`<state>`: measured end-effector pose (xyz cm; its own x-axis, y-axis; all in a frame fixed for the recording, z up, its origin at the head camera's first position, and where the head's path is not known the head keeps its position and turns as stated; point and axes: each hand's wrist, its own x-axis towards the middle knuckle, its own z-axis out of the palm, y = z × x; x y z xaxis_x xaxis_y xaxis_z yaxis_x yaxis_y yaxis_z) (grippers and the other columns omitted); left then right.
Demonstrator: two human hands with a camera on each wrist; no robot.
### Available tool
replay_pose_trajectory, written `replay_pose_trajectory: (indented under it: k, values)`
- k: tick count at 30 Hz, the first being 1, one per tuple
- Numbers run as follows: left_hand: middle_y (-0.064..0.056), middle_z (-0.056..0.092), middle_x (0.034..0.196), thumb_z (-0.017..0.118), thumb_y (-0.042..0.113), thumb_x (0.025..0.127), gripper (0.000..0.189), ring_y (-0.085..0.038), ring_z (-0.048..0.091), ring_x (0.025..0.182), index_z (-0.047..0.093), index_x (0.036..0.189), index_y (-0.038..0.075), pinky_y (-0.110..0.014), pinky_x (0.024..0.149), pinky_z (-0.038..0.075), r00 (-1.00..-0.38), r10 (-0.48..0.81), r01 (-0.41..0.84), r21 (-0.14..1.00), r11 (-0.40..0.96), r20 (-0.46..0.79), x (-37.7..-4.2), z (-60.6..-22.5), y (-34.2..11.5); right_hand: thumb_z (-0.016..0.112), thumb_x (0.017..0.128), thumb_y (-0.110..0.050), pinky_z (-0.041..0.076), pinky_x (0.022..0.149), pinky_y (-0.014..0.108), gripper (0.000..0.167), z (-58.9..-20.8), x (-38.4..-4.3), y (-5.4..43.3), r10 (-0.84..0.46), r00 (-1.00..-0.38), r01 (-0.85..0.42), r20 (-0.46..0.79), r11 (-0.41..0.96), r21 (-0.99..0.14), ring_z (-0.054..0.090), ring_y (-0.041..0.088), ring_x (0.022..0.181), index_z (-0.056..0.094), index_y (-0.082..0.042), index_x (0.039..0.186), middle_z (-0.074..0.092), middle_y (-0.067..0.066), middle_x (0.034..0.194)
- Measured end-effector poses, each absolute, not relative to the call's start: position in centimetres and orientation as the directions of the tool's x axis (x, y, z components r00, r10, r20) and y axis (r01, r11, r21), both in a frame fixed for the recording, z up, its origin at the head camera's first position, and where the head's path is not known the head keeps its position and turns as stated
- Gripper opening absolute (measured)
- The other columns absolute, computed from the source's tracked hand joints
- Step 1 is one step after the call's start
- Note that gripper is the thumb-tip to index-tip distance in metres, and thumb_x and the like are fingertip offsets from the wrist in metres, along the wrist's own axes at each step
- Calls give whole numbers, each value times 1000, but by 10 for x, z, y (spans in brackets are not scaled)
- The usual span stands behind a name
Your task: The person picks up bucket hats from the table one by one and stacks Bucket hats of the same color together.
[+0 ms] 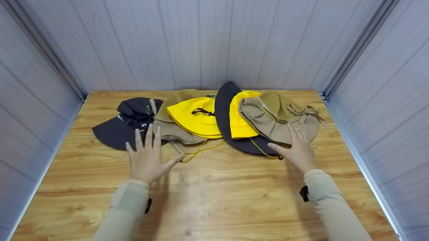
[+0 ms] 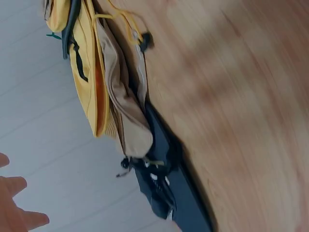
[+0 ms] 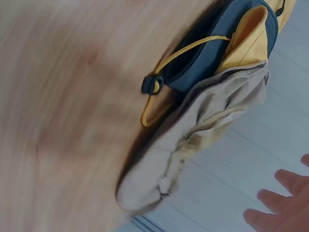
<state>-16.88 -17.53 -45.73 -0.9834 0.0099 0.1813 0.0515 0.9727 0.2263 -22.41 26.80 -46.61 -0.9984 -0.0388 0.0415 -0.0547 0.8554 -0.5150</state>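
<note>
A row of overlapping hats lies across the table. At its left is a dark cap (image 1: 117, 133) with a long brim, beside a beige hat (image 1: 178, 133) and a yellow bucket hat (image 1: 193, 116). To the right, a dark wide-brimmed hat (image 1: 223, 110), another yellow hat (image 1: 241, 116) and a beige sun hat (image 1: 307, 125) with a bow overlap. My left hand (image 1: 147, 161) hovers before the dark cap, fingers spread and holding nothing. With its fingers extended, my right hand (image 1: 300, 152) is nearest the beige sun hat, its fingertips overlapping the brim in the head view.
Yellow cords (image 1: 201, 150) trail from the hats onto the wooden table (image 1: 218, 206). A white panelled wall (image 1: 210, 38) rises close behind the hats. Side panels stand at left (image 1: 22, 92) and right (image 1: 397, 105), with metal strips along their lower edges.
</note>
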Motion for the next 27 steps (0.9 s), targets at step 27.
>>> replay_pose_trajectory:
  k: [27]
  values:
    - [-21, 39, 153, 64, 39, 96, 67, -41, 36, 140, 38, 151, 10, -57, 116, 31, -996, -78, -15, 803, 595, 39, -171, -493, -106, 35, 105, -42, 24, 121, 27, 64, -525, -259, 286, -69, -822, 320, -565, -877, -359, 6, 18, 154, 5, -31, 160, -11, -2, 167]
